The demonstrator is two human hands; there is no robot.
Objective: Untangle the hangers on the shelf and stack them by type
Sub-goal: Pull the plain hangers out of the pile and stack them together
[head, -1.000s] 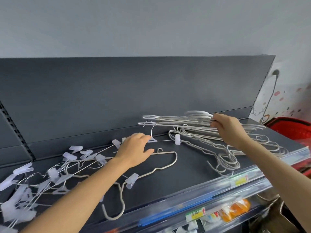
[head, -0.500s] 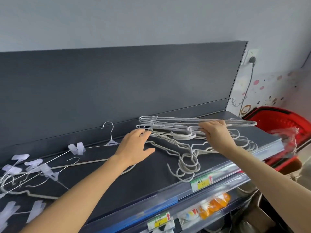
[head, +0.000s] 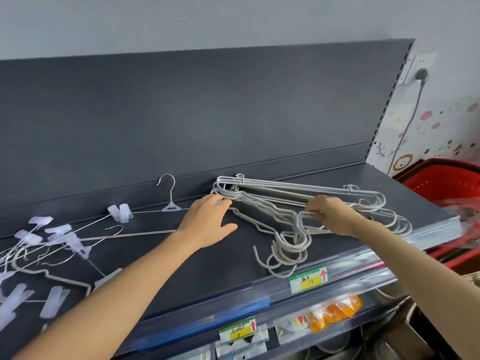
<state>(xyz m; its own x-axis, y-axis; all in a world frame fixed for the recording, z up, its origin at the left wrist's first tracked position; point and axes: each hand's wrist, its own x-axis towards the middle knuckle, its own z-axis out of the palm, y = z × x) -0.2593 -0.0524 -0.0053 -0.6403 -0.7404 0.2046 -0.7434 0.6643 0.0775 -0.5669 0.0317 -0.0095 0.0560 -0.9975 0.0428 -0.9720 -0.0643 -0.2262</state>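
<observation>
Right hand (head: pixel 332 214) is closed around the necks of the stacked white hangers (head: pixel 280 196); left hand (head: pixel 207 222) is curled onto the stack's left end. Stack is located on the right half of the dark shelf (head: pixel 207 268). Clip hangers (head: pixel 52 229) are tangled at far left.

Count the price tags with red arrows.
2. One price tag on the upper rail under the hanger hooks; second price tag on the lower rail, further left. Others may be hidden.
</observation>
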